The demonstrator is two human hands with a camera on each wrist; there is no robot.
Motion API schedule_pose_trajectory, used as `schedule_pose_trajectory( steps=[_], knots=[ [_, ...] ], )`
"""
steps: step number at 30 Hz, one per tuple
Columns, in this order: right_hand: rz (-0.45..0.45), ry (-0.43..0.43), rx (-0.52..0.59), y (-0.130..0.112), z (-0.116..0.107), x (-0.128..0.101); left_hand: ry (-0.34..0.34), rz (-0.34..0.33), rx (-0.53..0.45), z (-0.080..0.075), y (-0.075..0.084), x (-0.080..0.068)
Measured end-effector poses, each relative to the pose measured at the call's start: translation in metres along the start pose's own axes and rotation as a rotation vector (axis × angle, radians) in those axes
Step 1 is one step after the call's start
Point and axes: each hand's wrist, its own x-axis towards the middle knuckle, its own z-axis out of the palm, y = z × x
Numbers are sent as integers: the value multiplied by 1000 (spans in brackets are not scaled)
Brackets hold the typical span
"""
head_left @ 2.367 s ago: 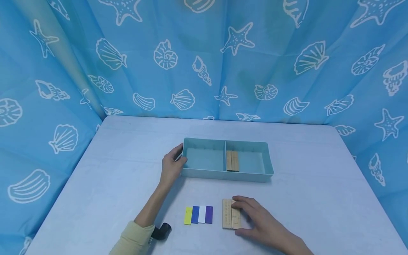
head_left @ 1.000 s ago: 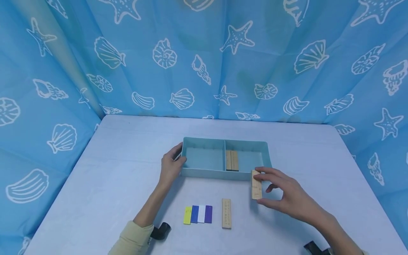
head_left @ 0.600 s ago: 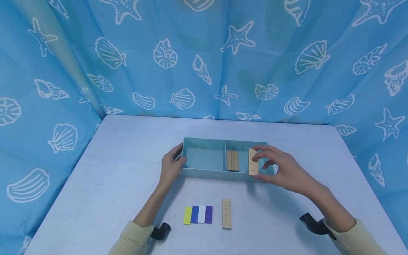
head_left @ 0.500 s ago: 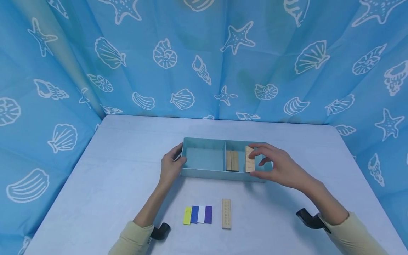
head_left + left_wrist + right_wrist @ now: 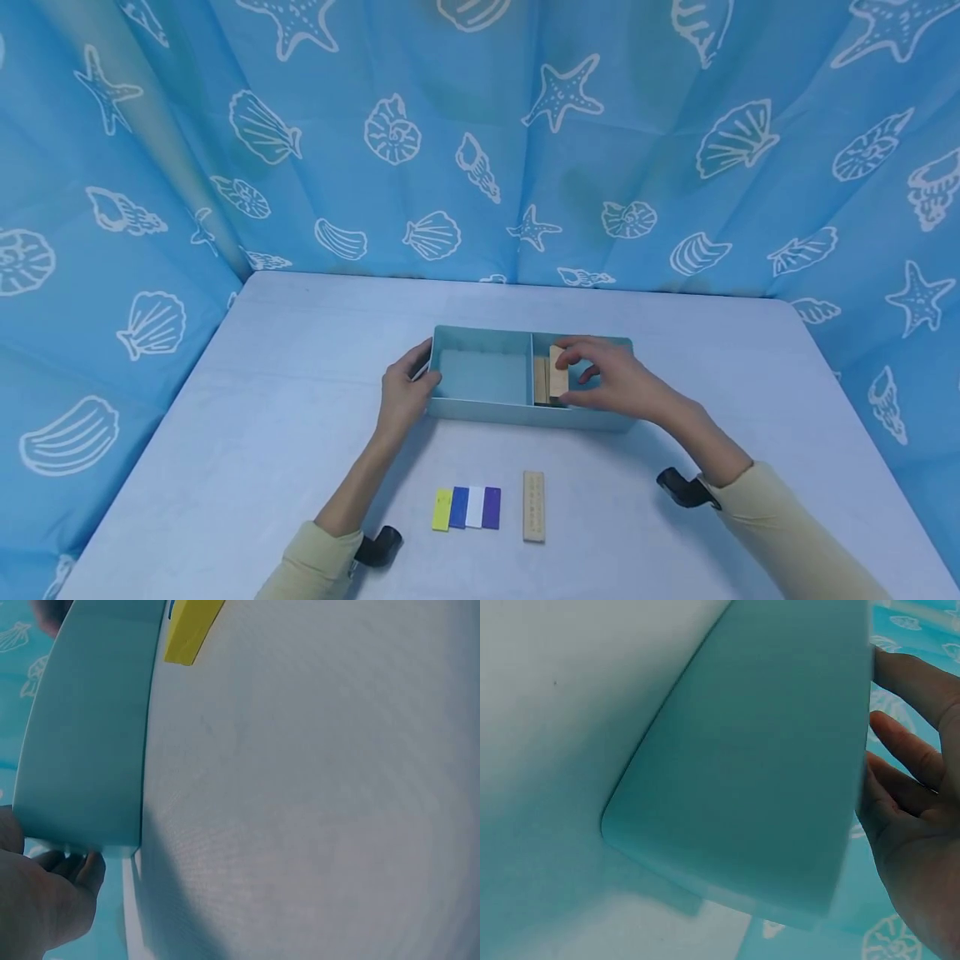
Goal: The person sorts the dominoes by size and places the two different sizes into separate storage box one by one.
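A teal two-compartment tray [image 5: 480, 410] sits mid-table. My left hand [image 5: 405, 392] grips its left end, thumb over the rim; the left wrist view shows the same tray wall [image 5: 82, 735] with my fingers [image 5: 52, 900] at its corner. My right hand [image 5: 607, 379] pinches a wooden block [image 5: 558, 372] by its ends, held over the right compartment just above other wooden blocks [image 5: 540, 382] lying against the divider. In the right wrist view the tray's outer wall [image 5: 765, 765] fills the frame beside my fingers [image 5: 907, 795]. One more wooden block [image 5: 533, 506] lies on the table near me.
A row of thin tiles, yellow, blue, white and purple [image 5: 467, 507], lies left of the loose wooden block; the yellow tile [image 5: 191, 630] shows in the left wrist view. Blue seashell curtains [image 5: 480, 133] close off the back and both sides of the white table [image 5: 225, 433].
My right hand lifted one of two wooden blocks from the table, carried it over the tray's front wall and then leftward toward the divider. My left hand kept its grip on the tray.
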Motion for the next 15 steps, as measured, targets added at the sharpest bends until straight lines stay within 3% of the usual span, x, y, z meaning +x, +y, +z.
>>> schedule_pose_trajectory(
  steps=[15],
  knots=[
    [29,-58,-67,6,22,23,3,-1,13,1,-1,0]
  ],
)
